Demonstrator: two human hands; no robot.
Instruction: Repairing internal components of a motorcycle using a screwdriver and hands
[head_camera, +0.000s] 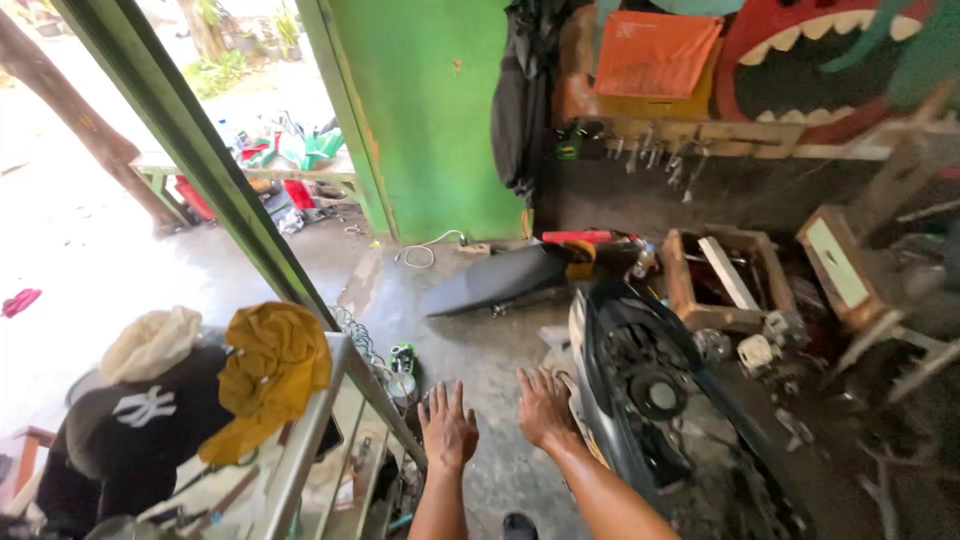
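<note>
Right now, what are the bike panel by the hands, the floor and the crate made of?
Bike panel: looks like moulded plastic, dark, semi-gloss, with soft highlights. Floor: probably concrete, grey, stained, matte. Crate: wood, raw and worn, with board edges visible.

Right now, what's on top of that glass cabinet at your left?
On the glass cabinet lie a mustard cloth, a cream cloth and a black cap. They hide whatever lies beneath them.

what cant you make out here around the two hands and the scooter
- Head view: the lower end of the scooter body is cut off by the bottom edge.
- Both forearms run off the bottom edge; the left hand and right hand show only their backs, palms hidden.
- Tools on the wall rack are too small to identify.
- The wooden crate holds blurred, shadowed contents.
</note>
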